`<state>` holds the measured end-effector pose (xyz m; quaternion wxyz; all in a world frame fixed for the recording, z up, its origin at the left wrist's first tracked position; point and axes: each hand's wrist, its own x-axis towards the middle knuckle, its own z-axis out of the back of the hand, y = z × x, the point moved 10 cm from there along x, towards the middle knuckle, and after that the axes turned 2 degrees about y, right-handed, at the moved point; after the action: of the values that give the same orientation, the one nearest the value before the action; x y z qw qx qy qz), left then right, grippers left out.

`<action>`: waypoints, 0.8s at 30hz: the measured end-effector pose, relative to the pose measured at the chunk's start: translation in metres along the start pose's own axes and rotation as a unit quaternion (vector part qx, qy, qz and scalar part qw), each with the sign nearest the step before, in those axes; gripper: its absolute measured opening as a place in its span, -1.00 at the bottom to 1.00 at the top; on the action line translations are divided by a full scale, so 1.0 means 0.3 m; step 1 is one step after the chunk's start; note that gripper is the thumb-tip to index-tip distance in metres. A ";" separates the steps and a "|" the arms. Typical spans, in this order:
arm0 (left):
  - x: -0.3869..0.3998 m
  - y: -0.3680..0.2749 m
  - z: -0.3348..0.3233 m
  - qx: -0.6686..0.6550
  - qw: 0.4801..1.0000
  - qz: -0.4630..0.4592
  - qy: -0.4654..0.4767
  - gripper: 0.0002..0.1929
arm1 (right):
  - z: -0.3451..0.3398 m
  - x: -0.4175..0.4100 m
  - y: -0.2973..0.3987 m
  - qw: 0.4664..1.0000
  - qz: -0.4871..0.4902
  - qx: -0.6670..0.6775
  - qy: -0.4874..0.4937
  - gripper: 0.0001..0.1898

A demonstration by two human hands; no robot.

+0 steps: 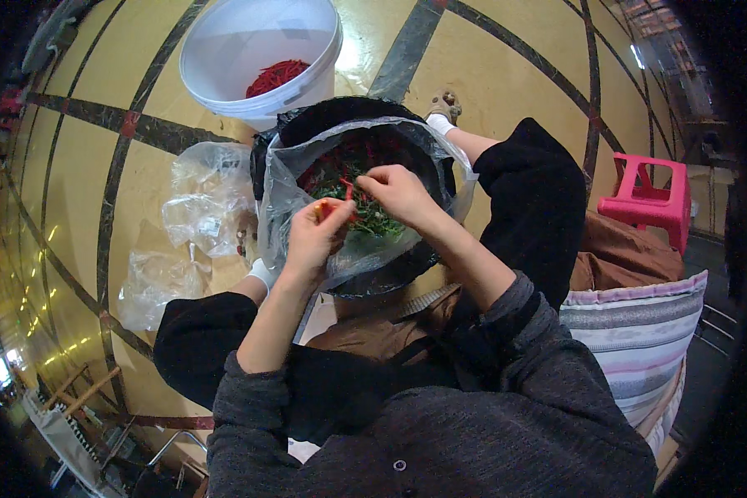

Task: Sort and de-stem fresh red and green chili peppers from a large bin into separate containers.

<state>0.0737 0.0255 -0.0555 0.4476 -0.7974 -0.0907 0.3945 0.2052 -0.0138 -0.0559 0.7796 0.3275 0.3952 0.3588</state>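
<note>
My left hand (316, 233) grips several red chili peppers (327, 210), and one slim red chili (348, 188) stands up from between thumb and fingers. Close beside that chili's upper end is my right hand (401, 192), thumb and forefinger brought together; whether a stem is between them is too small to tell. Both hands are over a clear plastic bag (274, 205), spread inside a round container lined with a black plastic bag (311, 121). Green stems (380, 224) lie in the clear bag, with darker red chilies (380, 146) towards its far side.
Beyond the container, to the left, stands a white plastic bucket (224, 62) with red chilies at its bottom. Crumpled clear plastic bags (193, 199) lie on the tiled floor at left. A pink plastic stool (653, 199) and a striped cushion (635, 342) are at right.
</note>
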 end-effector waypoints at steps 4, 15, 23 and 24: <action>-0.006 0.037 0.021 -0.171 0.983 0.061 -0.023 -0.86 | 0.104 -0.137 0.191 0.891 0.198 -0.348 -0.215 -0.80; -0.005 0.040 0.056 -0.111 0.989 -0.003 -0.103 -0.87 | -0.057 -0.165 0.231 0.962 0.238 -0.132 0.005 -0.81; -0.026 -0.056 0.062 0.075 0.977 -0.162 -0.113 -0.91 | -0.075 -0.175 0.189 0.989 0.149 0.011 0.013 -0.76; -0.038 -0.073 0.065 0.077 0.971 -0.186 -0.132 -0.91 | -0.092 -0.172 0.156 0.991 0.102 0.075 0.035 -0.73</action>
<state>0.0567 0.0452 -0.0377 0.5574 -0.6706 -0.2650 0.4115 0.1454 -0.0251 -0.0122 0.6979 0.4108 0.4130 0.4166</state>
